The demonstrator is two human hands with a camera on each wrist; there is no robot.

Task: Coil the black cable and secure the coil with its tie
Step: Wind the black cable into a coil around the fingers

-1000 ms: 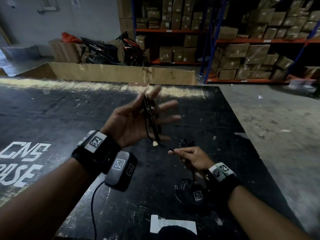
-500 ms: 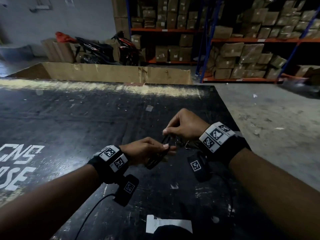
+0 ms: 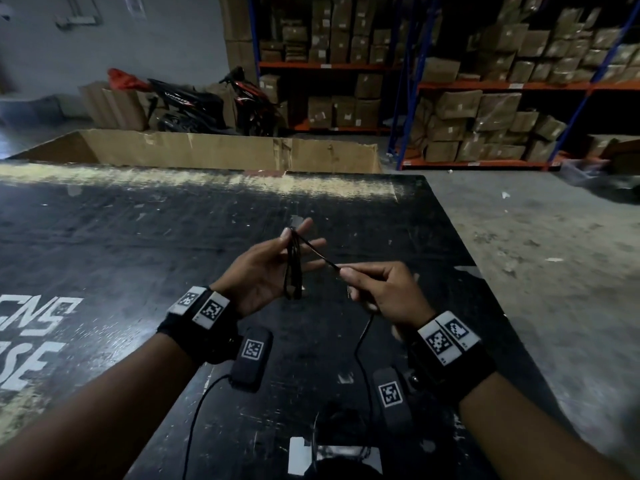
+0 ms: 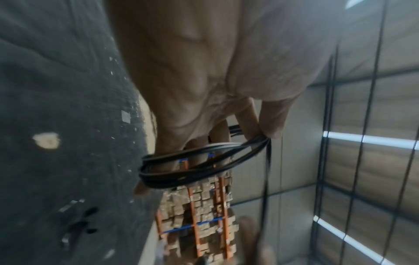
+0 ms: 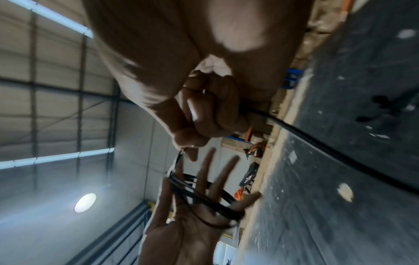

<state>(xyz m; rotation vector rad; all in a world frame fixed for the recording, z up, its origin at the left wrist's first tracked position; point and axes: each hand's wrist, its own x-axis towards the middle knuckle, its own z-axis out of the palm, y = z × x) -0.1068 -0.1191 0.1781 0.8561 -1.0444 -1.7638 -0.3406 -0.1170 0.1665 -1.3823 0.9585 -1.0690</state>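
**Head view: black cable half coiled between two hands**

Head view shows the black cable point(image 3: 293, 263) wound in several loops across the palm of the left hand point(image 3: 266, 271), held above the black table point(image 3: 138, 237). The loops run from thumb to little finger; the thumb presses them against the forefinger at the top, while the other fingers point(image 3: 311, 243) stay straight and spread. From that top point a single strand runs taut to the right hand point(image 3: 384, 289), just beside the left, which is clenched round the strand with thumb and forefinger pinching it. Below the right hand the free end of the cable hangs down toward the table. In the right wrist view the loops point(image 5: 204, 199) cross the open left palm point(image 5: 188, 233). The tie cannot be made out. Beyond the hands stand a cardboard box point(image 3: 225, 150), a motorcycle point(image 3: 207, 102) and shelves of cartons point(image 3: 485, 109).
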